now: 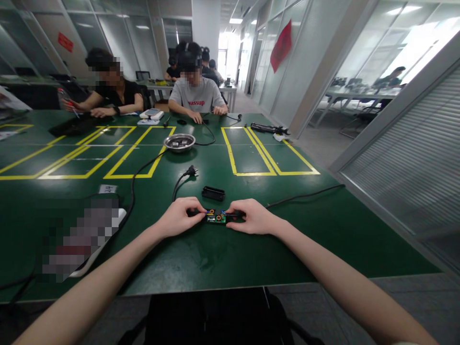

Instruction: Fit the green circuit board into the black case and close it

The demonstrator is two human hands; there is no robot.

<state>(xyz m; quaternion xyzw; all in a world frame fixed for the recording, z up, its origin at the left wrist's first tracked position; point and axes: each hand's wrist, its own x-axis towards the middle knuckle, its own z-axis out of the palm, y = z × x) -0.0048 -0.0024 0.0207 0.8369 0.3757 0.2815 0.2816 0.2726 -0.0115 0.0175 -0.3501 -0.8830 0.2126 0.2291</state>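
Observation:
A small green circuit board (pixel 216 218) with copper-coloured coils lies between my hands, near the table's front edge. My left hand (pixel 180 216) is closed in a pinch at its left end, where blue and yellow wires show. At the right end, my right hand (pixel 257 216) has thumb and fingers closed on the board's edge, beside blue wires and a black cable (pixel 305 194) running off to the right. Just beyond the board rests an open black plastic housing (pixel 213 193). A black power plug (pixel 191 171) lies behind my left hand, its cord passing behind that hand.
A metal bowl (pixel 168 145) holding small metal parts stands farther back. Yellow tape (pixel 233 163) marks rectangles on the green table (pixel 201 268). At left lies a white-edged, pixelated object (pixel 102 256) beside a cord. Two people (pixel 196 93) work across the table; black tools (pixel 268 128) lie at far right.

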